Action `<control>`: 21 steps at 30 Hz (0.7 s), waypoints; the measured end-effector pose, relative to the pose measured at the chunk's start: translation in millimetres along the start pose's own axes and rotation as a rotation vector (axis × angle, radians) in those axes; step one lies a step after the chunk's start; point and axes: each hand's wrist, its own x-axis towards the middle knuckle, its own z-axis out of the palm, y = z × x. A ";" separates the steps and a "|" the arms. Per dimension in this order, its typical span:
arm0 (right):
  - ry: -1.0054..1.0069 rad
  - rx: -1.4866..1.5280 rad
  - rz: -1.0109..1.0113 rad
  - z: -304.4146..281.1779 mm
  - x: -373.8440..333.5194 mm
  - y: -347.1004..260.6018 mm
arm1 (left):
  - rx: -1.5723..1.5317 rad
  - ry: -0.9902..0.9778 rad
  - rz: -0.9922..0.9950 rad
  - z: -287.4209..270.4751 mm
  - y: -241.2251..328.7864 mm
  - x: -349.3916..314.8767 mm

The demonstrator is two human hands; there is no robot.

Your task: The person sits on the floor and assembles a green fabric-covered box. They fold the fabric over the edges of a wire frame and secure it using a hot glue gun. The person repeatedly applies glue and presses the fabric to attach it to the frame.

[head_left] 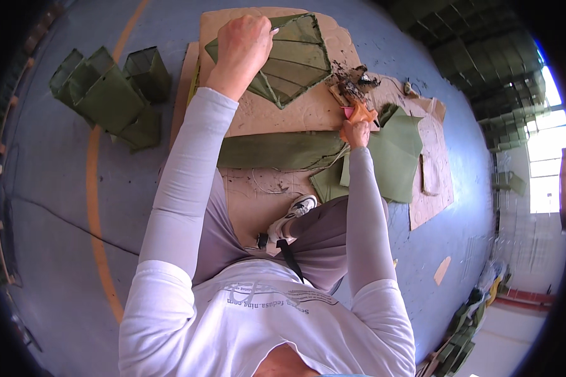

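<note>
My left hand is closed on the upper left edge of a green fabric piece, which looks like an open-mouthed bag. Its rim is dark and rough, and thin ridges run across it. Lower and to the right, my right hand grips an orange gun-shaped tool; a thin cord appears to trail from it. The tool is apart from the held piece. Dark crumbly scraps lie just beyond the tool. Flat green fabric spreads beneath and beside my right hand.
Brown cardboard lies under the work, with a long green fabric strip across it. Several green fabric bags stand on the grey floor at left, near an orange line. Stacked green goods rise at far right.
</note>
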 end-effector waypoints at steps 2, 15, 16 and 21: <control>-0.107 -0.047 0.030 6.0 17.2 18.7 | 0.005 -0.028 -0.051 3.0 -5.6 7.8; -0.450 1.658 0.374 -4.5 -5.2 -11.0 | 0.044 0.044 -0.156 -14.9 -25.5 -25.1; -0.410 1.685 0.340 -4.3 -5.2 -16.0 | 0.043 0.035 -0.159 -17.2 -25.5 -28.3; -0.364 1.333 0.153 -13.3 -7.5 -25.4 | 0.072 -0.008 -0.180 -26.6 -21.6 -33.4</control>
